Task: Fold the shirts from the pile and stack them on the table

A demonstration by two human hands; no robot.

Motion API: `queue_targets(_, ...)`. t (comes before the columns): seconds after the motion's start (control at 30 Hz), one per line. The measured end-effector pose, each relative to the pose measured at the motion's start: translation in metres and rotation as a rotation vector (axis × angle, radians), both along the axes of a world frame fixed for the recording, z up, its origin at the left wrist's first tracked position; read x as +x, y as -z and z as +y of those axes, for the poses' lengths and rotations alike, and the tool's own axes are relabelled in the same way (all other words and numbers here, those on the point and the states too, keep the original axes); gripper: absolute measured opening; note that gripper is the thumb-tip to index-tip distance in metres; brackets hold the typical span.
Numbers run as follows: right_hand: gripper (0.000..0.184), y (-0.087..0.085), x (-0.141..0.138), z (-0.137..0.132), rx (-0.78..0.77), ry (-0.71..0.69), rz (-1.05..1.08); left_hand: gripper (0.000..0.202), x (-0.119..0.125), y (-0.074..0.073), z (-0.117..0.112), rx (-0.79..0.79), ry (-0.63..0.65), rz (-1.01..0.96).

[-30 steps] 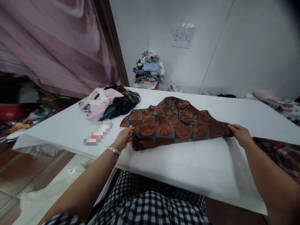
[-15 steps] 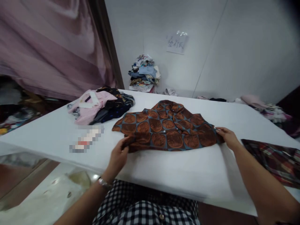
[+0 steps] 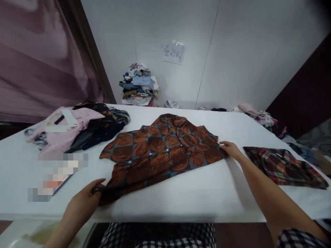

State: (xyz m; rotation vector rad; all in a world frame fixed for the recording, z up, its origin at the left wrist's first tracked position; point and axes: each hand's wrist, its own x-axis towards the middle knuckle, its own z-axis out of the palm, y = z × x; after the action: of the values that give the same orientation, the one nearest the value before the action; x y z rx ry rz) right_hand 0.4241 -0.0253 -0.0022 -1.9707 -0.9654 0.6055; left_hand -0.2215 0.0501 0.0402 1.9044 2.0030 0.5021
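Brown circle-print shirt point(image 3: 156, 146): my left hand point(image 3: 84, 201) and right hand point(image 3: 232, 151) pinch 2 ends, likely to tension its near edge.

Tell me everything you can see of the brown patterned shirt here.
The shirt looks like thin, soft cloth, printed with rust-orange circles among dark brown and blue-grey patches. Small pale buttons run in a slanting row across it. It lies spread, button side up, on the white table, with folds and wrinkles in places. The left hand pinches its near left corner; the right hand holds its right end. Whether it is fully buttoned is unclear.
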Motion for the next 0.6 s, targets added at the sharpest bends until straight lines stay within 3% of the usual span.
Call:
queue_targets(0.13, 0.038, -0.009, -0.002, 0.012, -0.105, -0.006, -0.29, 0.041, 0.015, -0.01, 0.002, -0.122, 0.018, -0.169)
queue_targets(0.27, 0.041, -0.017, -0.013, 0.021, -0.267, -0.002, -0.408, 0.031, 0.027, -0.022, -0.004, -0.037, 0.02, -0.311)
queue_targets(0.4, 0.034, -0.023, -0.024, 0.028, -0.216, 0.006, -0.478, 0.043, 0.03, -0.033, 0.004, 0.012, 0.017, -0.277)
queue_targets(0.47, 0.03, -0.025, -0.03, 0.034, -0.196, -0.011, -0.498, 0.051, 0.036, -0.031, 0.013, 0.058, 0.13, -0.152)
queue_targets(0.6, 0.015, -0.028, -0.038, 0.044, -0.295, 0.007, -0.554, 0.05, 0.056, -0.011, 0.028, 0.154, 0.503, 0.04)
